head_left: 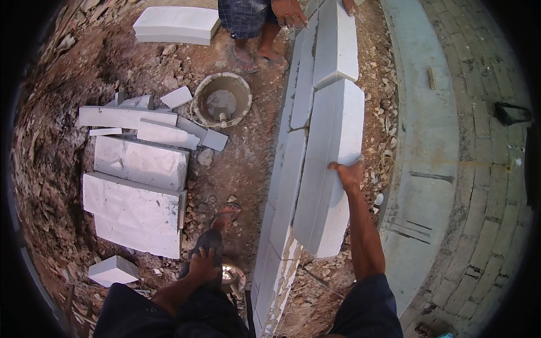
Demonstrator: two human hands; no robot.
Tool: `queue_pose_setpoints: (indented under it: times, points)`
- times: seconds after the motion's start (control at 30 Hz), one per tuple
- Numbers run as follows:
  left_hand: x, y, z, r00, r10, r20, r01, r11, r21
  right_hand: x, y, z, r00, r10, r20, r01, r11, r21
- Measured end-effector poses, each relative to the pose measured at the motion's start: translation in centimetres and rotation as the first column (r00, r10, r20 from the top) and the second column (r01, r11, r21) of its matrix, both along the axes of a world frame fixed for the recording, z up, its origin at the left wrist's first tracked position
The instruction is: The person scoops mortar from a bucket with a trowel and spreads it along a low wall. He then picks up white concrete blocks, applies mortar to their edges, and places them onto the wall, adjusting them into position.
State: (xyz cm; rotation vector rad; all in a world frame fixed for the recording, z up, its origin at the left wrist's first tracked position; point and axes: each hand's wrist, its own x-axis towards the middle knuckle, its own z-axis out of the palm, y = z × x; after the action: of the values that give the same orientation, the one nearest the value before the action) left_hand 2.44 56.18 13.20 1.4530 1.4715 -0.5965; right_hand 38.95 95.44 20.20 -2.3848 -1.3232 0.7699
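My right hand (349, 173) grips the top edge of a long white lightweight concrete block (329, 169), with the thumb on its left side and the other fingers partly hidden over the far side. That block sits on a low wall of white blocks (282, 217), end to end with another block (336, 45) farther along. Mortar shows on the wall's top at the near end. My left hand (203, 266) lies on my bent leg, fingers spread, holding nothing. At the far end, a co-worker's hand (290, 12) hangs beside the wall; another hand (349, 7) touches the far block.
Left of the wall stands a round mortar bucket (196, 107) with a tool in it. White blocks (132, 203) and broken pieces (166, 132) lie stacked on rough soil. More blocks (174, 22) lie far left. A grey-green wall (422, 169) rises on the right.
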Motion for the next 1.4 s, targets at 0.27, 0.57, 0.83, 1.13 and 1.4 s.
queue_pose_setpoints:
  times: [0.27, 0.57, 0.83, 1.13, 1.4]
  points:
    - [0.9, -0.3, -0.4, 1.000, 0.021, -0.004, -0.021, 1.000, 0.013, -0.1, 2.4, -2.4, 0.976, 0.040, 0.214, -0.036, 0.999, -0.022]
    - [1.8, 0.2, 0.5, 0.999, 0.035, -0.027, -0.035, 0.999, -0.007, -1.3, 2.2, -1.6, 0.976, 0.042, 0.213, -0.031, 0.998, -0.051]
    - [2.4, 0.0, 0.2, 0.999, 0.022, -0.037, -0.023, 0.999, -0.039, -0.7, 2.5, -2.6, 0.969, 0.063, 0.239, -0.058, 0.998, -0.028]
    - [3.6, -1.2, -0.6, 0.998, 0.041, -0.044, -0.041, 0.999, 0.009, -0.6, 3.5, -2.1, 0.959, 0.105, 0.262, -0.055, 0.980, -0.189]
    - [4.0, -1.9, -0.6, 0.996, 0.072, -0.044, -0.071, 0.997, 0.009, 2.0, 4.2, -3.5, 0.949, 0.234, 0.209, -0.210, 0.969, -0.130]
